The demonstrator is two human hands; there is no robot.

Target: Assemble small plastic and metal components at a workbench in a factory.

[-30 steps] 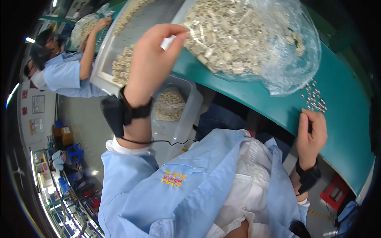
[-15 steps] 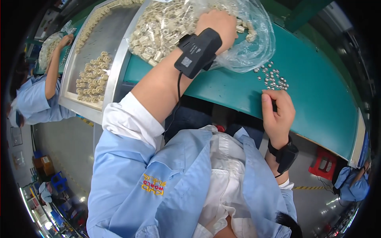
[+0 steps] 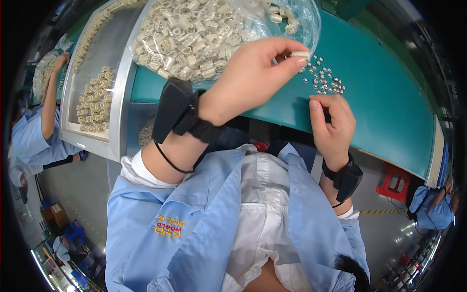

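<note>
The left hand [image 3: 253, 73] pinches one small cream plastic block [image 3: 300, 54] just out of the clear bag of cream blocks [image 3: 194, 29] at eleven o'clock. The right hand [image 3: 332, 121], curled, pinches something I cannot make out, below the scattered small silver metal beads [image 3: 323, 78] on the teal bench [image 3: 389, 112]. Judging by the full bag, most remains.

Bright, even overhead light, soft shadows under the left hand [image 3: 248, 78], glare on the clear plastic bag [image 3: 292, 19], heavy fisheye bending and black vignette at the rim, edges slightly soft, possibly motion blur.
</note>
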